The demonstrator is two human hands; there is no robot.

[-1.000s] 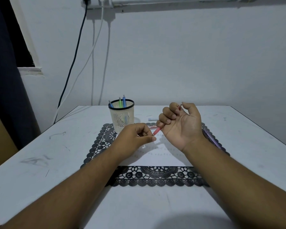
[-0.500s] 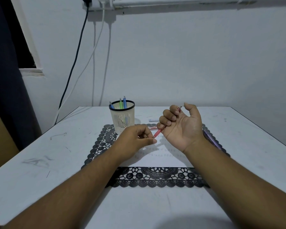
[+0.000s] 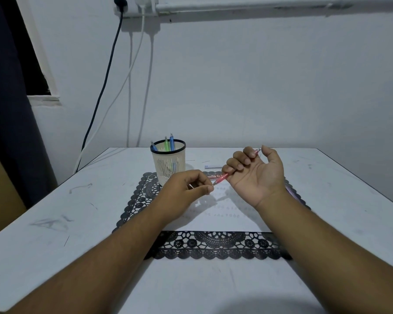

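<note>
Right hand, palm up, fingers curled round red pen, held above paper with tip aimed left. This lets left hand pinch the tip, probably to work on it.

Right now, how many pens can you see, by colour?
Blue pens: 2, in the pen holder
Green pen: 1, in the pen holder
Red pen: 1, gripped by the right hand
Purple pen: 1, behind the right wrist
Total: 5
</note>
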